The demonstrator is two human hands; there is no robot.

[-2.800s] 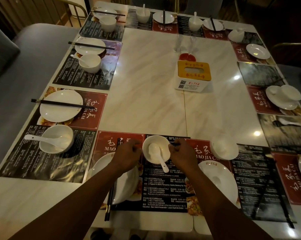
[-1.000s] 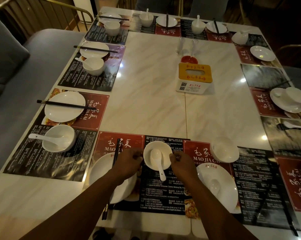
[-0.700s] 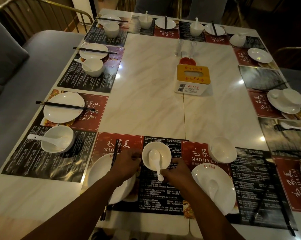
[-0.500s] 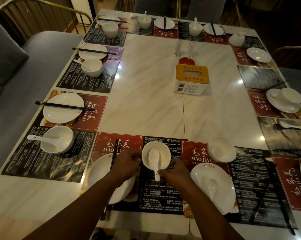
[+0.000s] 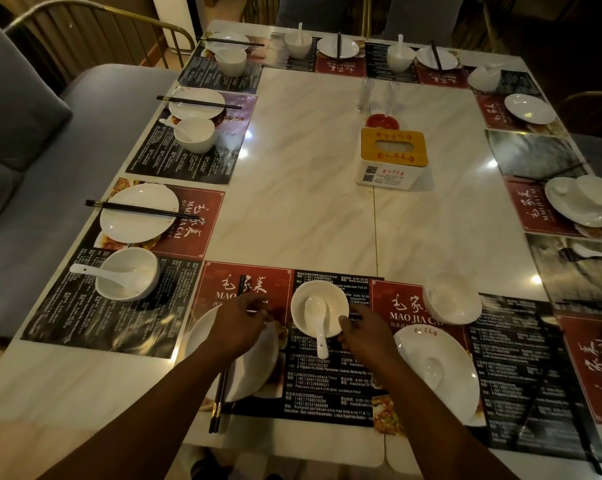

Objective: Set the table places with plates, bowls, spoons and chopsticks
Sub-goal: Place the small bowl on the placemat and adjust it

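Head view, looking down on a marble-topped table (image 5: 310,202) lined with printed placemats. At the near edge, a white bowl (image 5: 334,298) stands on the black half of a red-and-black placemat (image 5: 327,386). A white ceramic spoon (image 5: 316,318) lies in it, its scoop inside and its handle hanging over the near rim.

The hands are apart, one on either side of this bowl. The left hand (image 5: 244,322) hovers just left of it, with loosely spread fingers that hold nothing. It is above the near plate (image 5: 258,368). Dark chopsticks (image 5: 220,396) lie lengthwise across that plate and pass under the hand. The right hand (image 5: 365,336) has its fingertips at the bowl's right rim; whether they pinch the rim or merely touch it cannot be told.

To the right, a second plate (image 5: 441,341) carries a second spoon (image 5: 433,372). A second bowl (image 5: 450,299) stands just beyond that plate.

Along the left edge, a side plate (image 5: 138,226) has chopsticks laid across it. Nearer the camera, a side bowl (image 5: 133,268) holds a spoon. More white plates and bowls stand along the far and right edges.

Near the middle of the table stands a tissue box (image 5: 391,157) with a yellow top. A small red dish (image 5: 382,121) sits just behind it.
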